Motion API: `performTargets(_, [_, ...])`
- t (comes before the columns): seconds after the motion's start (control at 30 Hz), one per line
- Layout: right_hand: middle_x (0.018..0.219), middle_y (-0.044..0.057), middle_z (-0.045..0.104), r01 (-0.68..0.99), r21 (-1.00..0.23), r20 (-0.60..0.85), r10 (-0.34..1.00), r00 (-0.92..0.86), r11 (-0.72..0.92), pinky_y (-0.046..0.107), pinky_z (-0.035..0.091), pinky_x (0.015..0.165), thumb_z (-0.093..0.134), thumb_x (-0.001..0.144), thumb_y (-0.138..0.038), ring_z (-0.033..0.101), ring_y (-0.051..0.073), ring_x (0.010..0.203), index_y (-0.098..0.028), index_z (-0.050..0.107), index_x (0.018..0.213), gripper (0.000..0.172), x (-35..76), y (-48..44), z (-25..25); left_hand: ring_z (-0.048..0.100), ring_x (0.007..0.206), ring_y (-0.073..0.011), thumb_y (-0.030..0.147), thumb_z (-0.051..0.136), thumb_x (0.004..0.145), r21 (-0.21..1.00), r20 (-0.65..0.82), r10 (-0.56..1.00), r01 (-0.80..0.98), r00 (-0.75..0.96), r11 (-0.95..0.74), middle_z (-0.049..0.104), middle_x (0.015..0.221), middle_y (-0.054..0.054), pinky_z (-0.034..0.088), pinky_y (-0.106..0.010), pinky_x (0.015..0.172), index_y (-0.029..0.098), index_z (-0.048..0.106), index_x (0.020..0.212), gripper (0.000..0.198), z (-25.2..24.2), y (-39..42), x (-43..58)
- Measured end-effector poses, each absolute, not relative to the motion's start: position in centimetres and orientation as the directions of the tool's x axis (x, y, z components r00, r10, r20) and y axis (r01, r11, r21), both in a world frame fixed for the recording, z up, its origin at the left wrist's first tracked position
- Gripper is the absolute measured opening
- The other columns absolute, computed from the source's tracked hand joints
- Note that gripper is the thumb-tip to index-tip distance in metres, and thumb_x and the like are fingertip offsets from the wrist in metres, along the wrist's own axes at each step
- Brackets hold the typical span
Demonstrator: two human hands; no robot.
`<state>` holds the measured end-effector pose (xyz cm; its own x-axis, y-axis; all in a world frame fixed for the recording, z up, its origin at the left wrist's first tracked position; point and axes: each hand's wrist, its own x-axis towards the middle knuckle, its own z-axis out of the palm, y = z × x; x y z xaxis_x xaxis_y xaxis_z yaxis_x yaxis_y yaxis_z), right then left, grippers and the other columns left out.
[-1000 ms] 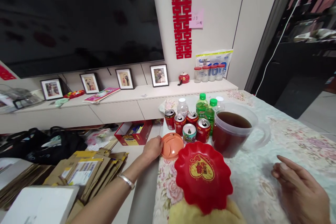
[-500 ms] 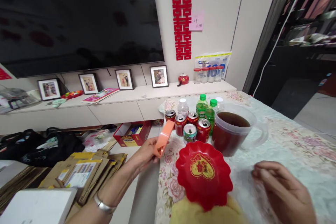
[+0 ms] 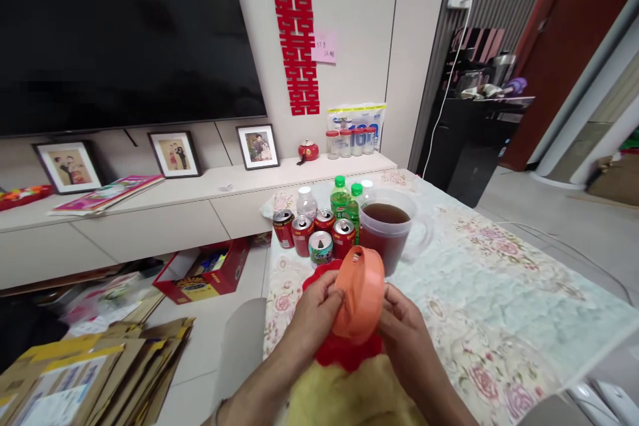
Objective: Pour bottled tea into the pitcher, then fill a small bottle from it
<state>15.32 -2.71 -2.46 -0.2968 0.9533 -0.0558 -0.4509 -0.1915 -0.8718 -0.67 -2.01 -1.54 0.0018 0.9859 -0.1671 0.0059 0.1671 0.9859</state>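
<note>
Held upright on its edge above the red scalloped dish [image 3: 344, 357] is a round orange plastic lid [image 3: 364, 293] with slots near its top. My left hand [image 3: 322, 303] pinches its left side, thumb on the face. At the lid's right edge, my right hand [image 3: 402, 326] has curled fingers against it, some hidden behind it. The dish lies on a yellow cloth [image 3: 344, 396] and is mostly covered by the lid and my hands. Just behind the lid stands a clear, uncovered plastic pitcher [image 3: 387, 239] of brown liquid, its handle at the right.
Several drink cans [image 3: 302, 235] stand left of the pitcher, with green-capped bottles [image 3: 340, 196] behind. A floral tablecloth [image 3: 484, 293] covers the table. Folded cardboard [image 3: 114, 373] and a red box [image 3: 200, 273] lie on the floor left. Picture frames [image 3: 257, 146] line the cabinet.
My left hand has brought the orange lid rightward over the dish and turned its face into view. My right hand has come in from the right to the lid. The view has swung right.
</note>
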Motion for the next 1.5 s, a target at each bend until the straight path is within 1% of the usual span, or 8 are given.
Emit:
performTargets(0.13, [0.092,0.008,0.08,-0.579,-0.713,-0.171,0.899,-0.402,-0.395,0.045,0.057,0.091,0.09,0.068,-0.046,0.072,0.029,0.099,-0.019,0.081,0.094,0.039,15.0,-2.8,-2.1,0.071,0.101,-0.0297,0.034,0.053,0.086,0.883,0.088,0.996,0.465,-0.024,-0.067,0.079,0.107,-0.006,0.053,-0.041,0.093,0.029,0.072,0.119,0.038,-0.3,-1.8,-0.9])
performTargets(0.27, [0.094,0.007,0.08,-0.624,-0.649,-0.194,0.888,-0.417,-0.435,0.045,0.056,0.097,0.093,0.064,-0.047,0.069,0.029,0.108,-0.019,0.08,0.086,0.038,15.0,-3.0,-2.1,0.07,0.115,-0.0305,0.03,0.044,0.091,0.785,0.156,0.988,0.605,0.014,-0.133,0.077,0.124,-0.006,0.05,-0.043,0.101,0.031,0.069,0.131,0.047,0.0,-2.0,-0.6])
performTargets(0.4, [0.094,0.007,0.081,-0.668,-0.619,-0.173,0.901,-0.398,-0.414,0.044,0.057,0.097,0.091,0.069,-0.044,0.07,0.028,0.108,-0.02,0.081,0.086,0.031,15.4,-3.0,-2.8,0.069,0.117,-0.0302,0.031,0.045,0.091,0.798,0.184,0.983,0.584,0.001,-0.15,0.076,0.128,-0.007,0.05,-0.042,0.104,0.029,0.069,0.132,0.047,0.0,-2.2,-0.2])
performTargets(0.57, [0.095,0.006,0.082,-0.645,-0.623,-0.199,0.887,-0.417,-0.442,0.043,0.059,0.093,0.087,0.076,-0.042,0.072,0.027,0.105,-0.021,0.082,0.097,0.03,17.6,-2.6,-2.4,0.069,0.078,-0.0288,0.052,0.041,0.096,0.891,0.086,0.993,0.453,-0.085,-0.038,0.075,0.081,-0.006,0.053,-0.039,0.076,0.023,0.061,0.14,0.056,0.0,-2.9,-0.2])
performTargets(0.7, [0.094,0.004,0.082,-0.703,-0.621,-0.191,0.937,-0.292,-0.346,0.038,0.062,0.086,0.092,0.07,-0.035,0.074,0.025,0.099,-0.024,0.08,0.106,0.04,19.5,-1.9,-0.7,0.065,0.071,-0.0248,0.053,0.047,0.097,0.943,0.092,0.989,0.328,-0.114,-0.05,0.069,0.079,-0.004,0.051,-0.035,0.07,0.026,0.063,0.133,0.047,-3.0,-4.5,0.9])
performTargets(0.87, [0.112,0.003,0.081,-0.732,-0.616,-0.18,0.957,-0.229,-0.291,0.033,0.062,0.081,0.091,0.068,-0.022,0.075,0.019,0.089,-0.026,0.071,0.127,0.062,20.6,-1.3,0.8,0.055,0.056,-0.0147,0.036,0.048,0.102,0.899,0.351,0.932,0.311,-0.089,-0.308,0.068,0.088,-0.002,0.047,-0.028,0.057,0.029,0.06,0.131,0.032,-8.4,-6.7,4.1])
performTargets(1.13, [0.113,0.005,0.079,-0.746,-0.584,-0.129,0.944,-0.304,-0.32,0.04,0.062,0.08,0.089,0.072,-0.03,0.073,0.023,0.091,-0.029,0.071,0.127,0.059,19.3,-1.5,0.9,0.059,0.062,-0.0146,0.019,0.041,0.1,0.691,0.578,0.815,0.503,0.046,-0.519,0.067,0.087,-0.003,0.052,-0.024,0.064,0.026,0.061,0.118,0.028,-11.2,-6.5,5.6])
performTargets(1.5, [0.092,0.007,0.082,-0.676,-0.59,-0.264,0.897,-0.356,-0.442,0.039,0.061,0.086,0.089,0.073,-0.039,0.075,0.024,0.092,-0.016,0.078,0.103,0.039,19.1,-2.2,-0.5,0.055,0.06,-0.0135,0.032,0.053,0.098,0.893,0.379,0.909,0.325,-0.174,-0.31,0.064,0.079,0.0,0.045,-0.024,0.057,0.024,0.071,0.101,0.02,-2.5,-3.6,0.5])
